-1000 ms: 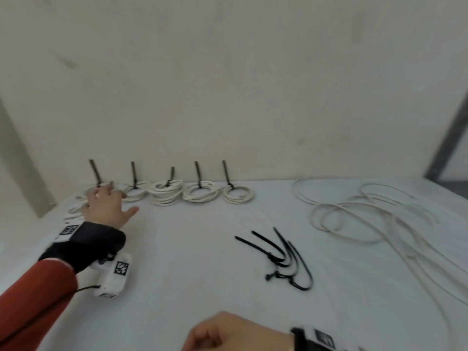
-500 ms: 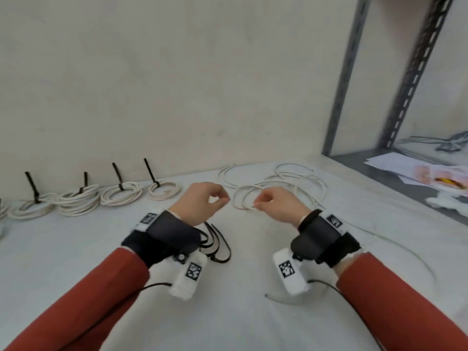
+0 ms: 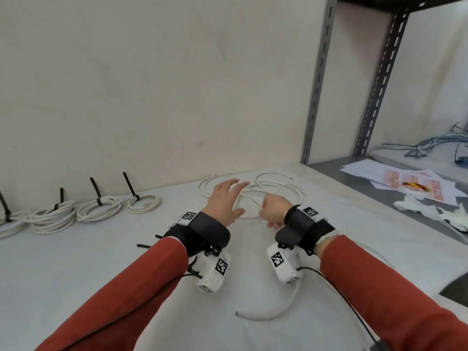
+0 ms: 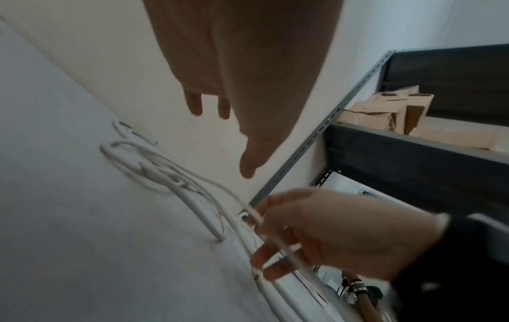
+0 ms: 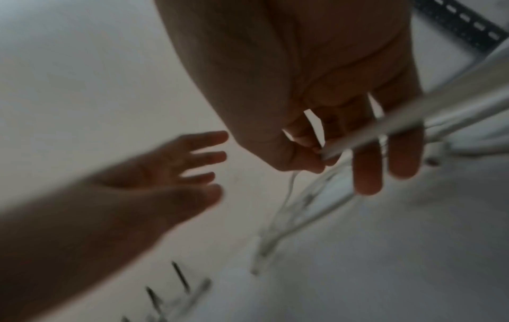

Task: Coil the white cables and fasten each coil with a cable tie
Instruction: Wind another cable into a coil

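Left grip (image 3: 225,201): wide open, fingers spread and straight, holding nothing. I have it hovering over the left side of the loose loops, at the centre of the head view.
Right grip (image 3: 274,210): thumb and forefinger are pinched on one strand of the cable (image 4: 201,214). The other fingers hang looser, and the strand runs across them. It sits just right of the left grip, not touching it.
Cable: white, in loose tangled loops on the table (image 3: 76,274), close to the wall, upper centre of the head view. One strand lifts off the table into my right grip.
Cable end (image 3: 266,318): a free white end curves on the table at lower centre, below my right wrist. I cannot tell whether it is the same cable.
Coils (image 3: 144,204): four tied white coils lie side by side along the wall, from the left edge to centre-left.
Ties (image 3: 129,185): a black tie goes round each coil, its tail standing up against the wall.
Spare ties (image 3: 145,246): black tips poke out from under my left wrist, mostly hidden.
Rack (image 3: 316,97): grey metal uprights at upper right, with papers (image 3: 410,183) on its shelf at the right edge.
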A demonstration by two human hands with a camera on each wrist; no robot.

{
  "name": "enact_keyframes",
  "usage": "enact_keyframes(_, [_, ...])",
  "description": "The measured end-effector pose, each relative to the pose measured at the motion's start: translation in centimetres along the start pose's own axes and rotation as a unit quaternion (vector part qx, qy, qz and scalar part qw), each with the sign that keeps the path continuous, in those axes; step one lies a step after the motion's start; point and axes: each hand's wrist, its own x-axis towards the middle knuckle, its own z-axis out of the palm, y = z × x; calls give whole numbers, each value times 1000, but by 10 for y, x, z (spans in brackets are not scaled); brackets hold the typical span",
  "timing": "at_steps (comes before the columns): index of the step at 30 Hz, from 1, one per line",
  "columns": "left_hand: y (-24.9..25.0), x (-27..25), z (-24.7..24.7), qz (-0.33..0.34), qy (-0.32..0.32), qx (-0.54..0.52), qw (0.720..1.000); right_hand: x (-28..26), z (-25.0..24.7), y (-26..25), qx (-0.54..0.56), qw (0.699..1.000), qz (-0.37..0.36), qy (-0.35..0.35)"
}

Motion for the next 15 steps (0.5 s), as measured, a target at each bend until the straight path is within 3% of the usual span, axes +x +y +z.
enact_keyframes(2, [5, 6, -7, 7, 42, 82, 996, -8, -13, -12, 207, 978, -23, 14])
enact_keyframes(4, [13, 14, -23, 1, 63, 88, 994, -23, -33, -25, 318, 944, -78, 30])
enact_keyframes(10, [23, 22, -98, 93, 142, -94, 981, -43, -82, -56, 339, 901, -213, 168])
enact_keyframes(12, [24, 18, -119, 98, 155, -102, 978, -45, -92, -62, 311, 893, -252, 205])
enact_keyframes(15, [19, 14, -146, 83, 224, -122, 963, -48, -103, -66, 319, 871, -285, 241])
